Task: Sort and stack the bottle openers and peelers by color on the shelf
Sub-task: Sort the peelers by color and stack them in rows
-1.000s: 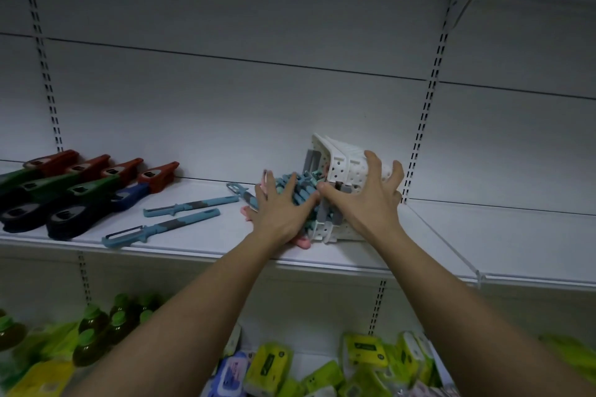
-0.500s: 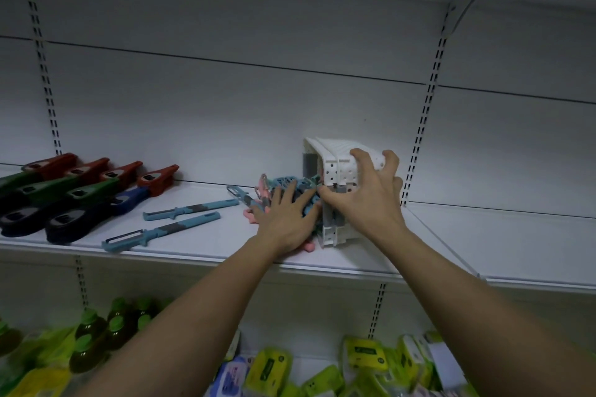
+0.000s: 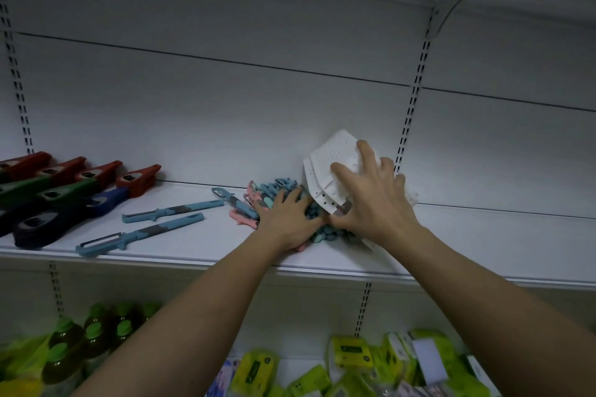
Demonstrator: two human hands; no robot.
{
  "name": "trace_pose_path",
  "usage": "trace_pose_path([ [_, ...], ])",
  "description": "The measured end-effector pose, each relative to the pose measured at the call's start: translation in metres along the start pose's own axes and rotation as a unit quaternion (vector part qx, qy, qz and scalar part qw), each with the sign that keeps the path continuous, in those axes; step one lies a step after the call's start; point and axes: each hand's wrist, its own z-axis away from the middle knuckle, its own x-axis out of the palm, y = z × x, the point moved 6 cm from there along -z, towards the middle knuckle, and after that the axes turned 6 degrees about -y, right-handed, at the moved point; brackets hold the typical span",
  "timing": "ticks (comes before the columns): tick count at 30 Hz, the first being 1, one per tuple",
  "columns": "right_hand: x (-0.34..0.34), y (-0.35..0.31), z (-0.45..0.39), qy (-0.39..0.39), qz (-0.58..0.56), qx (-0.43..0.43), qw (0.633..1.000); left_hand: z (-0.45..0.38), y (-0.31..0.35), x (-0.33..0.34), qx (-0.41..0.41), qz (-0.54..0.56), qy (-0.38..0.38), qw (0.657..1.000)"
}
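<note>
**A:** What did the right hand (image 3: 371, 203) have there?

**B:** It was spread wide over a white perforated basket (image 3: 335, 158), which was tipped toward the left; the fingers lay fanned across its upturned side and the thumb reached down to its lower edge. Whether it clamped the basket or only pressed on it, I couldn't tell.

**A:** And the left hand (image 3: 287, 219)?

**B:** Flat, fingers straight and splayed, pressing down on a heap of peelers (image 3: 274, 190) just beside the basket's mouth. The two thumbs nearly met.

**A:** How did the heap look?

**B:** Mostly light blue handles with a few pink ones along its left and near side, tangled together. Rounded blue handle ends showed between the two hands.

**A:** Anything sorted out yet?

**B:** Left of the left hand, two blue peelers (image 3: 167, 211) lay apart from the heap, roughly parallel, and a third rested close against the heap. Farther left sat the bottle openers (image 3: 96, 180) in overlapping rows: red at the back, green in the middle, dark blue in front.

**A:** Room to move?

**B:** The shelf (image 3: 483, 242) lay bare to the right of the basket. The left hand's wrist crossed the front lip, and the basket stood close to the back wall.
</note>
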Motion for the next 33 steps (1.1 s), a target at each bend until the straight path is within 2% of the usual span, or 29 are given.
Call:
trace_pose_path([
  [4,0.000,0.009,0.003,-0.005,0.068,-0.045,0.997,-0.003,0.000,0.000,0.002,-0.008,-0.012,1.000],
  [9,-0.009,0.029,0.009,0.011,0.080,-0.060,0.995,-0.006,0.002,-0.002,0.014,-0.030,-0.002,0.999],
  [13,-0.016,0.049,0.015,0.054,0.044,-0.027,0.997,-0.006,0.019,-0.013,0.050,0.006,0.065,0.997],
  [17,-0.025,0.080,0.020,0.109,-0.081,0.084,0.987,-0.007,0.057,-0.032,0.102,0.073,0.175,0.976],
  [19,-0.028,0.099,0.027,0.143,-0.171,0.160,0.961,-0.008,0.080,-0.033,0.115,0.144,0.168,0.968],
  [21,-0.026,0.123,0.037,0.170,-0.259,0.252,0.917,-0.010,0.105,-0.027,0.127,0.189,0.125,0.966],
  [25,-0.001,0.175,0.063,0.197,-0.423,0.405,0.786,-0.014,0.154,-0.008,0.186,0.227,0.050,0.955],
  [27,0.014,0.192,0.079,0.200,-0.491,0.446,0.721,-0.015,0.176,0.005,0.214,0.267,-0.002,0.940],
  [29,0.026,0.201,0.091,0.207,-0.538,0.462,0.674,-0.018,0.195,0.017,0.233,0.288,-0.034,0.928],
  [31,0.034,0.212,0.095,0.204,-0.534,0.481,0.665,-0.023,0.211,0.027,0.242,0.278,-0.019,0.929],
  [33,0.040,0.229,0.095,0.168,-0.481,0.506,0.695,-0.029,0.225,0.033,0.246,0.268,0.026,0.931],
])
